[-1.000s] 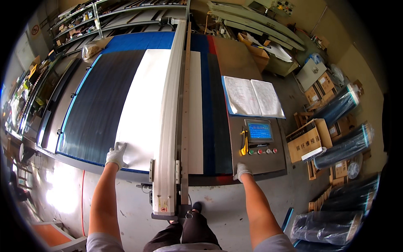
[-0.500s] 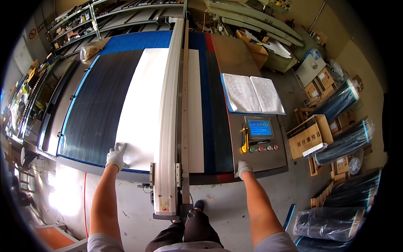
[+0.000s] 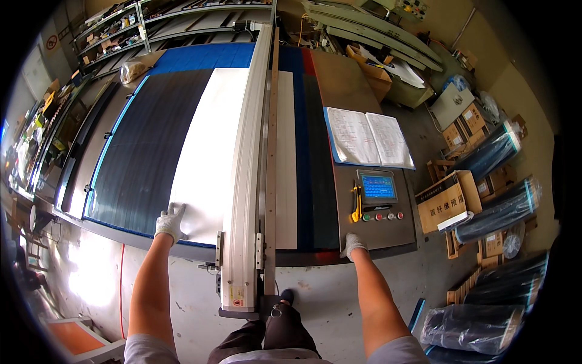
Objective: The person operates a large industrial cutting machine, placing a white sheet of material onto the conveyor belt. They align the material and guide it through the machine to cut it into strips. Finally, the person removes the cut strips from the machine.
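My left hand (image 3: 171, 223), in a pale knit glove, rests on the near end of a white sheet (image 3: 206, 151) with fingers spread. It lies beside the boundary with a dark sheet (image 3: 145, 145), and nothing is in its grasp. My right hand (image 3: 354, 246), gloved too, lies on the front edge of the brown control panel (image 3: 388, 233), fingers stretched onto it and holding nothing. Between my arms a long metal gantry beam (image 3: 245, 182) crosses the table, covering part of the white sheet. Beyond my right hand are a row of buttons (image 3: 380, 216), a yellow utility knife (image 3: 356, 205) and a lit touchscreen (image 3: 377, 186).
An open paper booklet (image 3: 370, 138) lies past the screen. Plastic-wrapped dark rolls (image 3: 500, 212) and a cardboard box (image 3: 445, 203) stand at the right. Metal shelves (image 3: 142, 27) hold parts at the back left. A red hose (image 3: 122, 291) runs along the floor at the left.
The whole view has shifted slightly. Both hands stay at about the same places on the table, and the gantry beam and sheets look unmoved.
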Tool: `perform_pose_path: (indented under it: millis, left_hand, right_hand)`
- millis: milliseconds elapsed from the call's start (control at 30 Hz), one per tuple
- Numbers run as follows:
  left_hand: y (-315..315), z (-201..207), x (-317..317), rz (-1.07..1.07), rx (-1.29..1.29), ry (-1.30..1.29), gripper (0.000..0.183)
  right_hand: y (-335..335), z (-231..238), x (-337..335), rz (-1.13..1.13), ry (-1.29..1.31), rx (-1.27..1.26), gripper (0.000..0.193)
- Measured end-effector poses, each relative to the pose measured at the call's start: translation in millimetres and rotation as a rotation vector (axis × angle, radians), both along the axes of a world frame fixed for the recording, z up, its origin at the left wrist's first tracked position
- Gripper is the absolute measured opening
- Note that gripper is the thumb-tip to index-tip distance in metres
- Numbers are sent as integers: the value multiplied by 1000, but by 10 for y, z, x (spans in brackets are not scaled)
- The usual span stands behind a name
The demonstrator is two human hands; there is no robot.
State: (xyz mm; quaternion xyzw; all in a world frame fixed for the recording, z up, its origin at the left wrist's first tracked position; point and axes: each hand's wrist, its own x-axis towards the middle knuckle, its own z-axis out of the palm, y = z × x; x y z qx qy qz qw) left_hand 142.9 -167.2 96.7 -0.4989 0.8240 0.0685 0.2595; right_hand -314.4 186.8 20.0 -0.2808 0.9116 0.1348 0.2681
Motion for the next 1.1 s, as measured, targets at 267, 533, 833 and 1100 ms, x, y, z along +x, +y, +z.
perform_pose_path:
  millis: [267,533,833,1100]
  left_hand:
    - [0,24,-69,18,41,14,120]
    - [-1,2,-51,20,33,9,120]
    - [-9,-12,-36,17,28,-20,119]
    - [-11,-12,-29,4,22,-8,120]
  right_hand:
    - [41,15,-112,28,-98,103,78]
    - [-22,263,5,23,-89,81,76]
    - [-62,277,26,27,-85,97,77]
    - [-20,179,-15,41,-75,78,78]
